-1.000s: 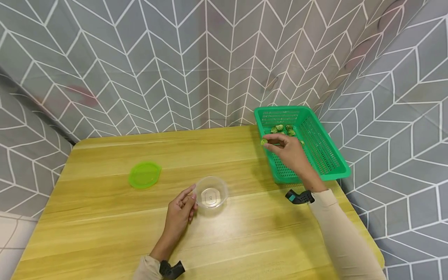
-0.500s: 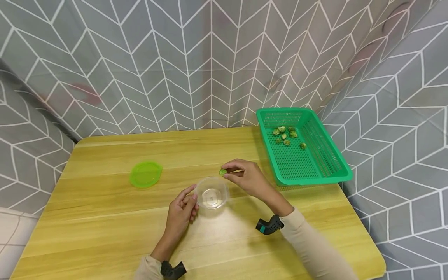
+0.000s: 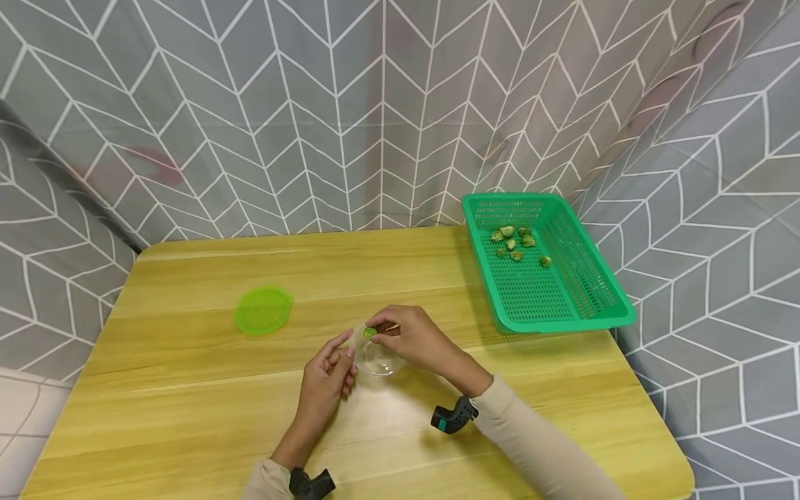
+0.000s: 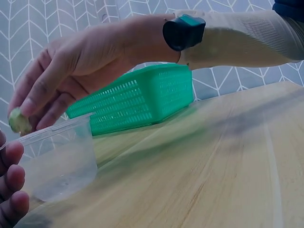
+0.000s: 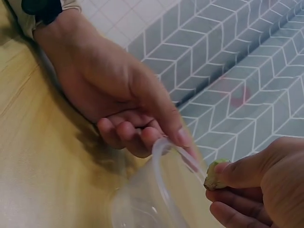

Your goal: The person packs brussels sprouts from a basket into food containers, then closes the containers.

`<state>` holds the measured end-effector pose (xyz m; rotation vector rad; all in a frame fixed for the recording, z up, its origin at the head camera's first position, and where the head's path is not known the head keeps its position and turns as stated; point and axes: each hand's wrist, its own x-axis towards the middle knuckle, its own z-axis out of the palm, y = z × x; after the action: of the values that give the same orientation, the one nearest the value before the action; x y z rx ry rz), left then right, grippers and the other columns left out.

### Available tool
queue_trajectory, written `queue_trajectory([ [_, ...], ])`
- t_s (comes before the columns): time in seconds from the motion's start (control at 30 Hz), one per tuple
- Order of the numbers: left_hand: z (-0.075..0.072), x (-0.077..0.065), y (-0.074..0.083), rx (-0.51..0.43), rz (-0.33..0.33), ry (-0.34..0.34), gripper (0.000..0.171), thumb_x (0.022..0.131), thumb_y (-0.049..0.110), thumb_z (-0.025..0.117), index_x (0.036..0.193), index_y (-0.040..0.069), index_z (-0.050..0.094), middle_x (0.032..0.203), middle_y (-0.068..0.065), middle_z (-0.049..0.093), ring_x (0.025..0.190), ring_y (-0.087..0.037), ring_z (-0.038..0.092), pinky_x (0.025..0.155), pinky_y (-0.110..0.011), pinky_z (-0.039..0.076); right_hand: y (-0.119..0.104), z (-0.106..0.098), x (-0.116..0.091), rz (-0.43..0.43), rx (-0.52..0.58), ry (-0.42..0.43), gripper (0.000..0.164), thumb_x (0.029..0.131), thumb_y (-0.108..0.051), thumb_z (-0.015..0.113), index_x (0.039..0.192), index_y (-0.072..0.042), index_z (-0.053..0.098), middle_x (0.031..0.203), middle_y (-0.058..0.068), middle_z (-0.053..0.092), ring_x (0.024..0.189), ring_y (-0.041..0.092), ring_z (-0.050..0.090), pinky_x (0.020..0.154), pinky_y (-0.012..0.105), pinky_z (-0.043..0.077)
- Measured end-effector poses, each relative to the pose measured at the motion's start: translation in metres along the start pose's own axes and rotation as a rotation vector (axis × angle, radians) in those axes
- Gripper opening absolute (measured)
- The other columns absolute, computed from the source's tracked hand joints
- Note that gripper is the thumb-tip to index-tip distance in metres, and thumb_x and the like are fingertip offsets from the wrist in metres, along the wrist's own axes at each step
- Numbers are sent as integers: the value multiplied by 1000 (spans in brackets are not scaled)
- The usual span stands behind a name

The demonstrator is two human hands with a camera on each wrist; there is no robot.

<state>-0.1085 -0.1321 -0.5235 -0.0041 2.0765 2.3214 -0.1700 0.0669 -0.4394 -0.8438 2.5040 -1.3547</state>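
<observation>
My right hand (image 3: 415, 339) pinches a small Brussels sprout (image 3: 370, 332) between thumb and fingers, above the mouth of a clear plastic tub (image 3: 382, 364). In the right wrist view the Brussels sprout (image 5: 217, 174) shows beside the tub's rim (image 5: 164, 183). The rim's left side is held by my left hand (image 3: 323, 383), thumb on one face and fingers on the other. In the left wrist view the tub (image 4: 66, 161) stands upright on the table, and no sprouts show inside it. Several Brussels sprouts (image 3: 516, 255) lie in a green perforated basket (image 3: 531, 298) at the right.
A bright green lid (image 3: 264, 311) lies flat on the wooden table (image 3: 187, 403), left of the tub. Behind the table hangs a grey curtain (image 3: 350, 118) with a white zigzag pattern, and it also runs along the right side.
My right hand has moved left from the green basket to over the tub, carrying the Brussels sprout. The left hand stays at the tub's rim.
</observation>
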Motion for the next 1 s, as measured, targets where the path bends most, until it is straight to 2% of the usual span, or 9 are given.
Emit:
queue_trajectory([
  [0.33,1,1,2,12,22,-8,39,103,23,62,139,9,58,76,-17,63,54,-11,55,43,-25,49,5,9,5,4,-117,-30,20,92,-6,74,111,-4,74,107,6,73,93,15,71,79,16,56],
  [0.47,0,0,3,14,18,-19,41,103,22,62,140,6,57,76,-18,63,55,-10,55,44,-24,50,5,12,8,22,-165,-52,20,92,-5,74,112,-3,74,107,7,73,92,14,72,77,17,56],
  [0.63,1,1,2,-1,14,-19,40,102,23,63,139,8,58,76,-18,63,55,-10,55,44,-23,50,4,16,10,26,-261,-65,19,92,-7,75,111,-5,75,106,6,74,91,11,71,78,19,57],
  [0.87,1,2,-1,-7,27,-1,39,100,22,66,137,10,60,74,-14,64,54,-11,56,44,-25,50,5,25,10,1,-445,-62,17,91,-14,77,106,-8,77,102,1,75,91,11,68,80,23,55],
  [1.0,0,1,-2,-11,18,3,39,100,21,66,138,11,60,74,-11,64,54,-11,56,44,-24,50,5,30,8,-14,-507,-67,16,91,-13,76,106,-8,77,102,1,75,94,13,69,83,26,56],
])
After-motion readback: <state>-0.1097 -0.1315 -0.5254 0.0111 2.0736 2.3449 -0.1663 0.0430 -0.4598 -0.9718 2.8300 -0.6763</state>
